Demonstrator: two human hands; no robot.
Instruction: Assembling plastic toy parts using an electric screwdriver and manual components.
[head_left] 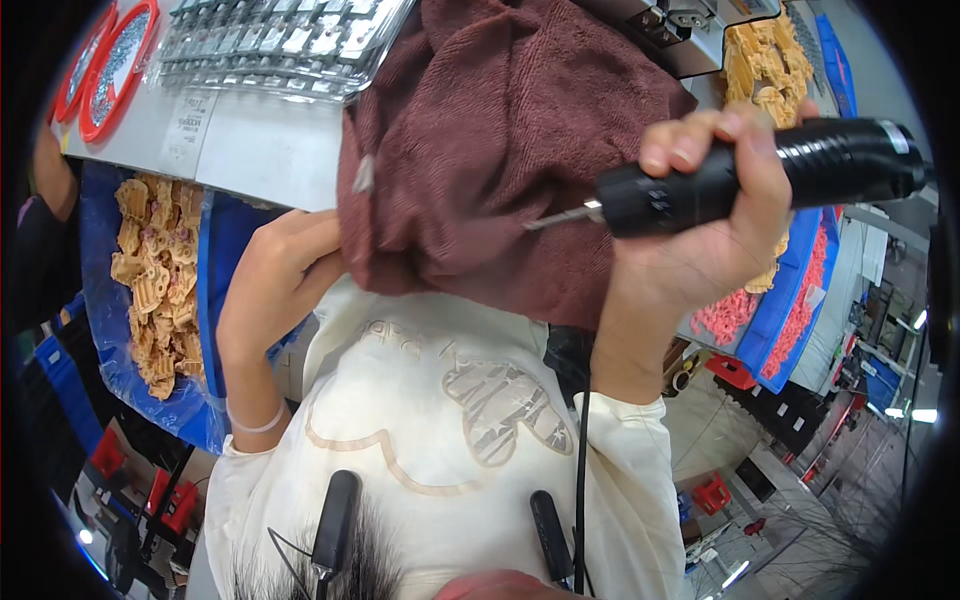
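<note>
My right hand is wrapped round a black electric screwdriver, raised over the right side of a maroon cloth. Its thin metal bit points left across the cloth and touches nothing that I can make out. At the cloth's left edge, near my body, is my left hand. Its fingers are bent and held together, with their tips hidden by the cloth. What they grip there, if anything, cannot be seen. The cloth lies bunched over the table's front edge and hangs towards my shirt.
A blue bin of tan moulded parts stands at the left. Beyond it are red-rimmed round trays and a clear tray of metal pieces. A metal fixture stands far right, with pink parts nearer. A black cable hangs beside me.
</note>
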